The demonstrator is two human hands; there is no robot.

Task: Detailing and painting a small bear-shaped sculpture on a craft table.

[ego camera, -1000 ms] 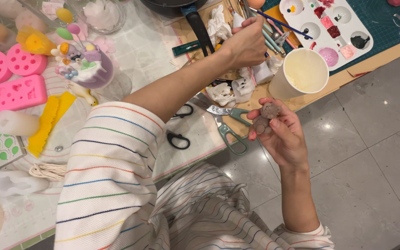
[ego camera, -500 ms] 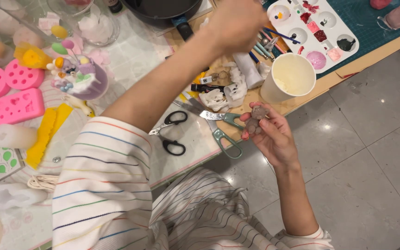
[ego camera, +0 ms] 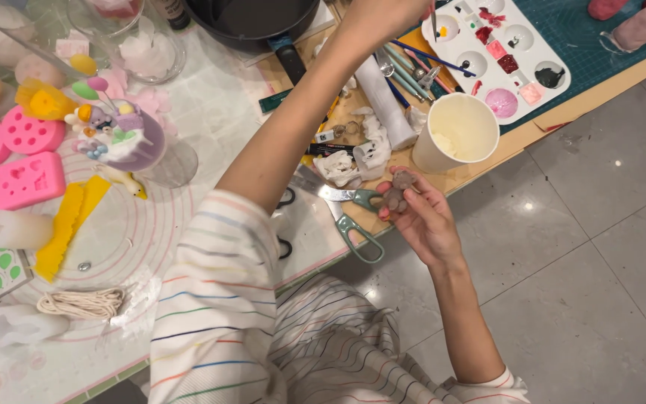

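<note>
A small brownish-grey figure [ego camera: 397, 191], lumpy and rounded like a tiny moulded animal, is held in the right hand [ego camera: 422, 221], pinched between thumb and fingertips with the palm turned up. The figure is kept just off the front edge of the tabletop [ego camera: 487, 153], over the grey tiled floor [ego camera: 585, 247], beside the green-handled scissors [ego camera: 355, 217], whose handles overhang that edge.

The left hand [ego camera: 386, 13] is stretched across the tabletop toward its far side, next to the white paint tray [ego camera: 514, 45]; it is cut off by the top of the view, and whether its fingers are closed on anything cannot be told. Brushes [ego camera: 413, 71] are scattered just below it.

A white paper cup [ego camera: 454, 133] is set near the front edge, close beside the held figure. Left of the reaching arm, a round pale mat [ego camera: 121, 247] is covered with pink moulds [ego camera: 10, 183], yellow strips [ego camera: 69, 224] and a decorated figure on a clear stand [ego camera: 117, 138]. Open room is found only over the floor to the right of the front edge.
</note>
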